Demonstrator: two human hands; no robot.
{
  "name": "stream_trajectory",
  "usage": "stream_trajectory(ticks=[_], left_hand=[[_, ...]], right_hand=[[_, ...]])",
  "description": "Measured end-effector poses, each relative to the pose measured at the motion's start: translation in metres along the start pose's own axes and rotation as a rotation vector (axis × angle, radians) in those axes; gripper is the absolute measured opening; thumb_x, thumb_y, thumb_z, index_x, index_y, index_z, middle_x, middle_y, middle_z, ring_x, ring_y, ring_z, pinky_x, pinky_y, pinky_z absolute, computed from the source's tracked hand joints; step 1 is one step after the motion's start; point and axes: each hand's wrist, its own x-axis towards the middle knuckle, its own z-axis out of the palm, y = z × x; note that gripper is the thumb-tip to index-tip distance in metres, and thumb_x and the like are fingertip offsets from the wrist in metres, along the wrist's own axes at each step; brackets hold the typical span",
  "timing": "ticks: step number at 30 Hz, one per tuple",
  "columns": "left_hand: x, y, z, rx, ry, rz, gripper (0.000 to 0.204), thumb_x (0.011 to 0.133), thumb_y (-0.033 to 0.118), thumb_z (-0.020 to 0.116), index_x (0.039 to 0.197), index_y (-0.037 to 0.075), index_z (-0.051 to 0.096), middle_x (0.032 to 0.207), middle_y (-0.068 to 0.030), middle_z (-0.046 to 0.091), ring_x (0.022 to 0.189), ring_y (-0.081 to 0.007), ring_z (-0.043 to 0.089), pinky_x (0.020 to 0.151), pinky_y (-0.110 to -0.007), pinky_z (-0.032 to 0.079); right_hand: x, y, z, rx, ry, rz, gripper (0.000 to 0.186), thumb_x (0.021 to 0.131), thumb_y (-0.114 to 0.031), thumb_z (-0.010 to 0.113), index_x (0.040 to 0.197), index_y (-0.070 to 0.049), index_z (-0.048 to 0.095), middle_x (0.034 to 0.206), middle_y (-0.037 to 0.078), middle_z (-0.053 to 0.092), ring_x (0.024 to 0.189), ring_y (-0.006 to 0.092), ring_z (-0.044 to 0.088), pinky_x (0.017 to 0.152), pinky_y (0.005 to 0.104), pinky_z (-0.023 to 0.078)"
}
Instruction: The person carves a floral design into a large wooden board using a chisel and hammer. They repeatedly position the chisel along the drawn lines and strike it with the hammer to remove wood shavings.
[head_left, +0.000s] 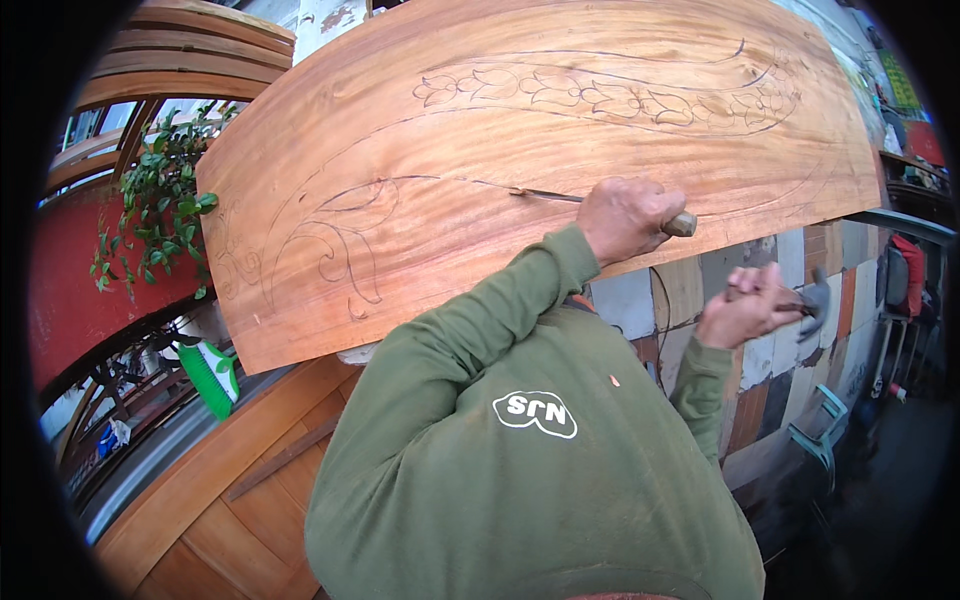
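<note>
My left hand (625, 218) is closed around a chisel (552, 195) with a wooden handle whose butt end sticks out on the right. The chisel's thin metal blade points left, and its tip meets a curved dark line on a large reddish-brown wooden panel (480, 230). Drawn across that panel are a row of flowers and leafy scrolls. Off the panel's near edge, to the right of the chisel butt, my right hand (742, 308) grips a hammer (818, 303). The hammer is somewhat blurred, its dark head apart from the chisel.
A leafy plant (170, 205) grows by the panel's left end, above a red curved surface (90, 270). A green and white brush (212, 378) lies below it. Framed woodwork (230, 510) is at lower left. On the right are a patchwork tiled floor (770, 390) and a teal stool (822, 430).
</note>
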Motion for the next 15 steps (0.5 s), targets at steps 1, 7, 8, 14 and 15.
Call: stream_trajectory(ticks=[1,7,8,14,15], left_hand=[[0.001,0.0,-0.003,0.006,-0.02,-0.002,0.027,0.083,0.029,0.083,0.092,0.016,0.06,0.079,-0.0044,0.065,0.073,-0.0289,0.071,0.057,-0.044,0.053],[-0.007,0.001,-0.012,0.003,-0.012,0.01,0.024,0.084,0.027,0.08,0.09,0.016,0.059,0.076,-0.0051,0.064,0.074,-0.0292,0.07,0.059,-0.045,0.055],[-0.007,-0.001,-0.01,0.02,0.002,-0.003,0.024,0.084,0.027,0.08,0.09,0.016,0.059,0.076,-0.0051,0.064,0.074,-0.0293,0.07,0.059,-0.045,0.055],[0.0,0.005,-0.012,-0.023,-0.012,0.038,0.025,0.084,0.028,0.08,0.089,0.015,0.059,0.075,-0.0048,0.064,0.076,-0.0281,0.071,0.059,-0.044,0.055],[-0.003,0.006,-0.014,-0.025,-0.008,0.043,0.026,0.084,0.028,0.081,0.088,0.015,0.059,0.075,-0.005,0.064,0.074,-0.0286,0.07,0.058,-0.044,0.054]], right_hand=[[-0.026,0.02,0.008,-0.192,-0.133,-0.05,0.048,0.102,-0.006,0.069,0.146,-0.013,0.051,0.084,-0.001,0.056,0.062,0.0083,0.047,0.056,0.0264,0.044],[-0.002,0.0,-0.011,-0.619,-0.437,-0.255,0.073,0.101,-0.007,0.071,0.164,-0.014,0.036,0.087,0.002,0.063,0.064,0.0095,0.055,0.057,0.028,0.047],[0.005,-0.026,-0.005,-0.483,-0.305,-0.078,0.062,0.101,-0.006,0.071,0.157,-0.013,0.044,0.085,0.002,0.061,0.062,0.0085,0.053,0.055,0.027,0.047],[-0.057,0.022,0.037,-0.243,-0.123,-0.205,0.048,0.102,-0.007,0.072,0.144,-0.013,0.05,0.088,0.003,0.063,0.064,0.0105,0.057,0.059,0.0266,0.049],[-0.063,0.029,0.034,-0.473,-0.264,-0.244,0.059,0.102,-0.007,0.072,0.154,-0.015,0.046,0.09,0.004,0.065,0.067,0.0111,0.059,0.062,0.0268,0.05]])
